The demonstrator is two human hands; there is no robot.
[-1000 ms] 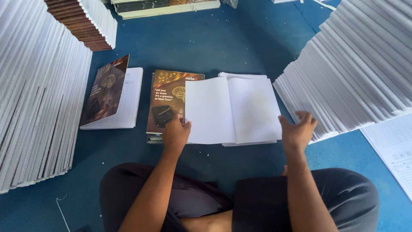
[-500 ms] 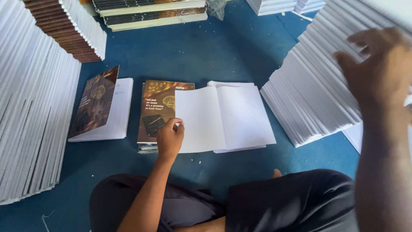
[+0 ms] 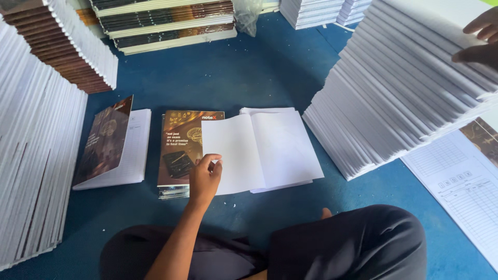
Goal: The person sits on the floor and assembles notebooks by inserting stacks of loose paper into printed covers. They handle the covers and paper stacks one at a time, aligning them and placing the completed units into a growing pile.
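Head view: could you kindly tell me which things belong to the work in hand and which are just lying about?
In hand:
left hand on white sheets
right hand on leaning white stack
brown-cover pile

Lying about:
open-cover book
far stacks
printed sheet

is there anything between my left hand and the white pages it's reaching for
Nothing visible. The left hand already has its fingers on the near left edge of the white folded pages, which lie partly over the brown-covered notebook. The right hand is up on the tall white stack.
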